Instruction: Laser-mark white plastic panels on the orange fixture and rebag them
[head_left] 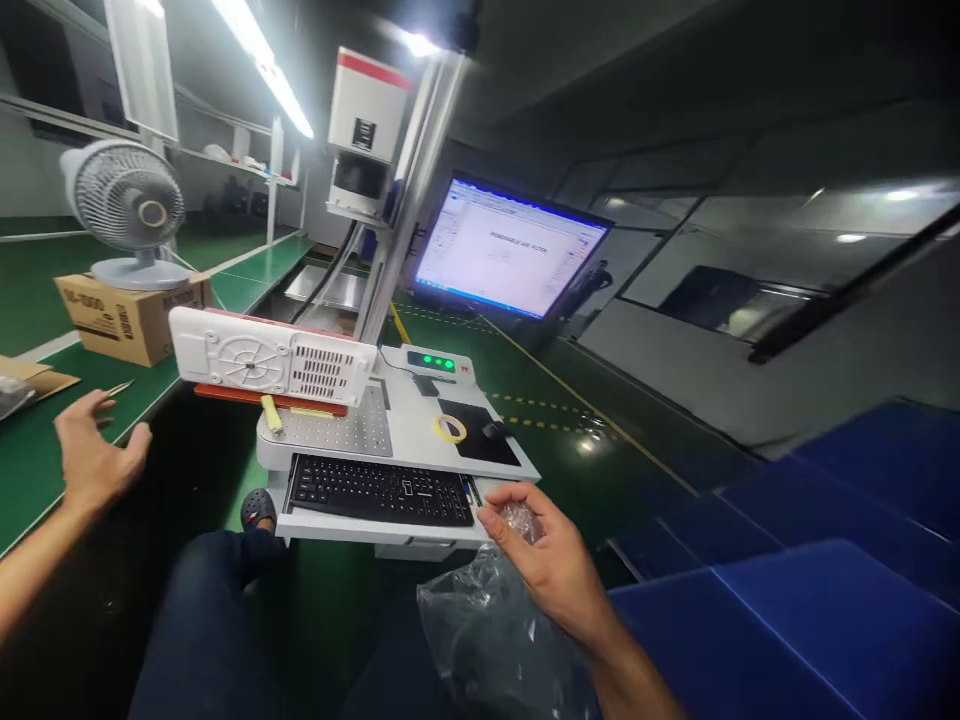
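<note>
My right hand [544, 555] is closed on the gathered top of a clear plastic bag [491, 625], which hangs down in front of my legs. Nothing lies in my left hand [97, 450], its fingers apart over the edge of the green bench [37, 445] at the left. Beyond that hand, a thin pointed stick-like thing [120, 388] rests on the bench. A white plastic panel [255, 360], with a round spoked pattern and rows of slots, stands on edge on the white machine table [409, 440].
A black keyboard [382, 490] sits on the pulled-out tray. Yellow tape [450, 429] lies beside a mouse [495, 430]. A fan [131, 205] stands on a cardboard box [124, 318]. The machine's column [409, 190] rises near a monitor [510, 245]. Blue bins or boxes [840, 600] fill the right.
</note>
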